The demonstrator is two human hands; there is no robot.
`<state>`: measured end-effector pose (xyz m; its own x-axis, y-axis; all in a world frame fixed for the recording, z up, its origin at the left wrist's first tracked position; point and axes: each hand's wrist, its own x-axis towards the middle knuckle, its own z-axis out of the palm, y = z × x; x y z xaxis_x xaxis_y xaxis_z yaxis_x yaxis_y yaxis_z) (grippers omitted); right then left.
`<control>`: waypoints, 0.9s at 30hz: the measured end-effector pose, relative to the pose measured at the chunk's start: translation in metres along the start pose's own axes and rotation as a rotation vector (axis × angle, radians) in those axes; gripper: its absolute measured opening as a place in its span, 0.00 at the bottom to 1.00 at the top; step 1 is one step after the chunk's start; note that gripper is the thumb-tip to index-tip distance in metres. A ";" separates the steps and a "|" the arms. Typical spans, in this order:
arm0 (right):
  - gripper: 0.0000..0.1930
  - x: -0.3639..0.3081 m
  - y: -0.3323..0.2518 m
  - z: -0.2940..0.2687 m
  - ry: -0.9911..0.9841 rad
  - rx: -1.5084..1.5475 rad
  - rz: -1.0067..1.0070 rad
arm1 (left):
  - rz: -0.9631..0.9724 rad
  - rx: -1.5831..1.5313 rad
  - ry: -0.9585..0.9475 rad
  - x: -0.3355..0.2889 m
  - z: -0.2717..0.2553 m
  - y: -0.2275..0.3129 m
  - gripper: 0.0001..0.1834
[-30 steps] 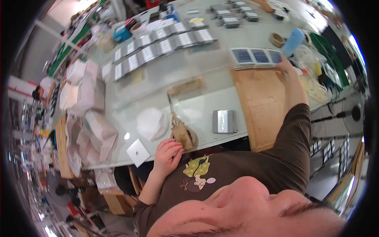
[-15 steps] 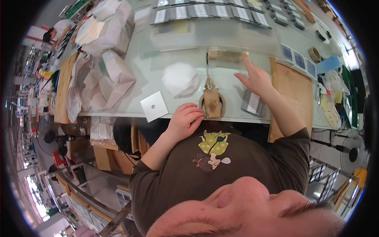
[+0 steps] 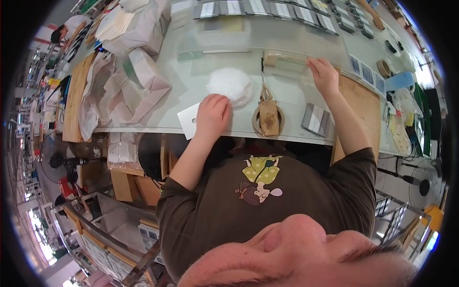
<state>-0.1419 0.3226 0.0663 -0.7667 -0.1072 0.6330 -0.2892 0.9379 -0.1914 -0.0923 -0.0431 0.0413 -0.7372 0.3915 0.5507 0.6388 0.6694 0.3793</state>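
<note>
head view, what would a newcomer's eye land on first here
The two hands on the pale worktable: the left hand rests near the front edge beside a white card and a white crumpled wad, while the right hand reaches farther out to a clear packet. Between them lies a tape ring with a brown tag.

Two hands on the glass tabletop [image 3: 287, 43] — left hand [image 3: 212, 116] and right hand [image 3: 324, 75]. One white foam pad [image 3: 230, 85], domed. One white card [image 3: 189, 120] with a small hole. One tape roll [image 3: 267, 119] with a brown block across it, and one pair of scissors [image 3: 264, 81] just above. One striped grey stack [image 3: 315, 119] by the right forearm. One clear packet [image 3: 287, 64] at the right fingertips. One wooden board [image 3: 358, 115] at the right. One blue pad [image 3: 400, 81] and one smaller tape ring [image 3: 383, 68] further off. One long row of grey-and-white panels [image 3: 267, 9] along the far edge (too many and too small to count). Several crumpled white wrappers [image 3: 134, 86] at the left — number unclear.
</note>
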 end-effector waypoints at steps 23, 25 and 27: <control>0.14 -0.111 -0.120 -0.035 -0.488 1.012 1.093 | -0.796 -0.864 -0.025 0.032 -0.018 -0.051 0.05; 0.16 -0.119 -0.126 -0.035 -0.481 0.769 0.893 | -0.837 -1.133 0.122 0.032 -0.026 -0.047 0.08; 0.20 -0.119 -0.126 -0.038 -0.506 0.393 0.610 | -0.753 -1.323 0.130 0.031 -0.030 -0.037 0.09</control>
<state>0.0074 0.2297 0.0439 -0.9866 0.1543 -0.0537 0.1483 0.7080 -0.6904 -0.1316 -0.0747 0.0671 -0.9915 0.1250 -0.0349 -0.0796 -0.3727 0.9245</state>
